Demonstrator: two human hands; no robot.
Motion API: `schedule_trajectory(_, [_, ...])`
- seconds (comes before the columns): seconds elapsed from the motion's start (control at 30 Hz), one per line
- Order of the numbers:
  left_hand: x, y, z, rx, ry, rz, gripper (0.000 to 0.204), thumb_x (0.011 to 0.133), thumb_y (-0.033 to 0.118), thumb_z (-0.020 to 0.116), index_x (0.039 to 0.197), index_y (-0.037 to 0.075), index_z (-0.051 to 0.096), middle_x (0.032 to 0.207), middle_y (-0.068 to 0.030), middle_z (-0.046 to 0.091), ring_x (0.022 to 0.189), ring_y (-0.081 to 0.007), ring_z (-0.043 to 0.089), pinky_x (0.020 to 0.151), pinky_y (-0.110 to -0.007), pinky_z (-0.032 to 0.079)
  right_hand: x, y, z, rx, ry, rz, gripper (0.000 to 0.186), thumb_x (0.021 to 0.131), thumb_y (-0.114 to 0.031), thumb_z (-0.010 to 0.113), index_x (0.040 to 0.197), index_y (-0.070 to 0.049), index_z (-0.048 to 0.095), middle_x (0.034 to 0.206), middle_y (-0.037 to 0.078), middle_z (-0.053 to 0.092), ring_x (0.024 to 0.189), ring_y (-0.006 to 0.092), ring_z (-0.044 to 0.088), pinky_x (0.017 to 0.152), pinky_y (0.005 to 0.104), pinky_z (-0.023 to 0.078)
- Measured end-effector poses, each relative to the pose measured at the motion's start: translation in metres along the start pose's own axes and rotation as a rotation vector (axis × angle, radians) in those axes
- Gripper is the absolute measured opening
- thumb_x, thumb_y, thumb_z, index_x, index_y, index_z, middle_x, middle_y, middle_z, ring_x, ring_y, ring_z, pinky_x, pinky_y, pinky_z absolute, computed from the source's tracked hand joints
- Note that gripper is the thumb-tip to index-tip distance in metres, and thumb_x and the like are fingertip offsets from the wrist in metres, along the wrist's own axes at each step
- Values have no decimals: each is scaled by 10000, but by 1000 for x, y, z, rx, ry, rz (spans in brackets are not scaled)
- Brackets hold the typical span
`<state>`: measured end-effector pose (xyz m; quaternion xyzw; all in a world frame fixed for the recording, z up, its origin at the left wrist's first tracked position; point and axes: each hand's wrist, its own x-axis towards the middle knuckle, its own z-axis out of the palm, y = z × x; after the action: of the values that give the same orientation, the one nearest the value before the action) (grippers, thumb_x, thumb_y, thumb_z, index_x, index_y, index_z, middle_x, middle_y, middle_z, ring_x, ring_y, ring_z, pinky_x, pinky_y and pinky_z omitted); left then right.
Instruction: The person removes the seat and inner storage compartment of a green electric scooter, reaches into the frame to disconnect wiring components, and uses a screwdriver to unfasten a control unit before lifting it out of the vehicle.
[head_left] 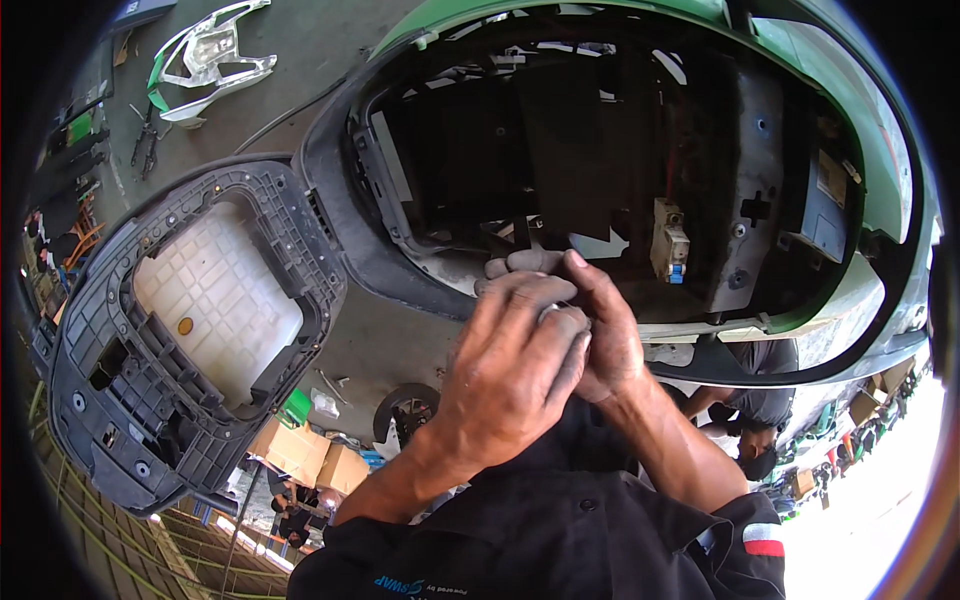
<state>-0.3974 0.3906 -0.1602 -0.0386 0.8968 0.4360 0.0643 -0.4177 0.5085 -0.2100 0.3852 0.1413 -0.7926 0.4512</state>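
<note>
My left hand and my right hand meet in front of my chest, at the near edge of an open scooter body. The left fingers curl down in a pinch over the right palm. Bent behind them, the right fingers show dark, dirty tips, and the right thumb points up. Anything small between the hands is hidden by the fingers. Beyond them, inside the dark compartment, a white circuit breaker with a blue switch sits beside a grey metal bracket.
To the left, the hinged seat lies swung open, its ribbed underside and pale inner panel showing. A white-and-green fairing rests on the floor at the far left. Cardboard boxes and a wheel stand below. A co-worker crouches at right.
</note>
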Motion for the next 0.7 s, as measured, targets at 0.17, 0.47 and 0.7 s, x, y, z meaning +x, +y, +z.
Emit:
schedule_trajectory(0.17, [-6,7,-9,-15,-113,121,208,698,31,736,882,29,638,1012,-106,644,1017,-318,593,840,-402,500,-3,-6,-3,-150,-113,50,531,1011,-375,375,1176,98,552,1118,191,626,982,233,635,892,333,516])
schedule_trajectory(0.47, [5,15,-44,-99,-141,195,171,752,115,718,883,35,643,956,-98,693,922,-302,636,800,-396,520,-8,-16,-10,-283,-211,-3,475,973,-374,466,1025,75,614,1041,213,648,959,261,642,881,386,522])
schedule_trajectory(0.7, [65,-134,8,-404,167,-466,196,927,168,590,963,-17,641,770,-52,654,695,-83,582,624,-222,450,-12,-8,-10,-212,-48,-33,432,966,-394,474,959,18,606,972,230,639,911,329,660,816,424,550])
